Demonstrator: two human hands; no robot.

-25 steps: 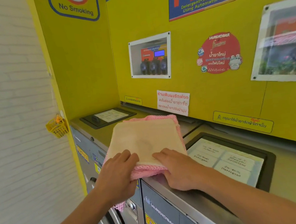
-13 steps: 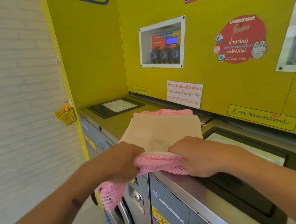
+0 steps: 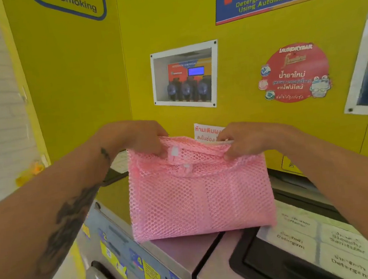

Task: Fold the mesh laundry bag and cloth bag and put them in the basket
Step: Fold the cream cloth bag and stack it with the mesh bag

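A blurred small yellow basket [image 3: 28, 173] hangs on the white wall at far left, too smeared to show what it holds. Below it the left washing machine [image 3: 131, 257] shows numbered stickers on its front, and its steel top meets the right washing machine [image 3: 224, 268] at a dark seam. The left hand [image 3: 138, 138] comes in from the lower left on a tattooed forearm and pinches the top left corner of the pink mesh laundry bag [image 3: 197, 196]. The folded bag hangs upright, its lower edge on or just over the machine tops. The right hand [image 3: 246, 139] grips the top right corner, partly covering a white notice [image 3: 204, 131] on the yellow wall [image 3: 248, 43]. A pale sliver at this hand may be the cloth bag; I cannot tell.
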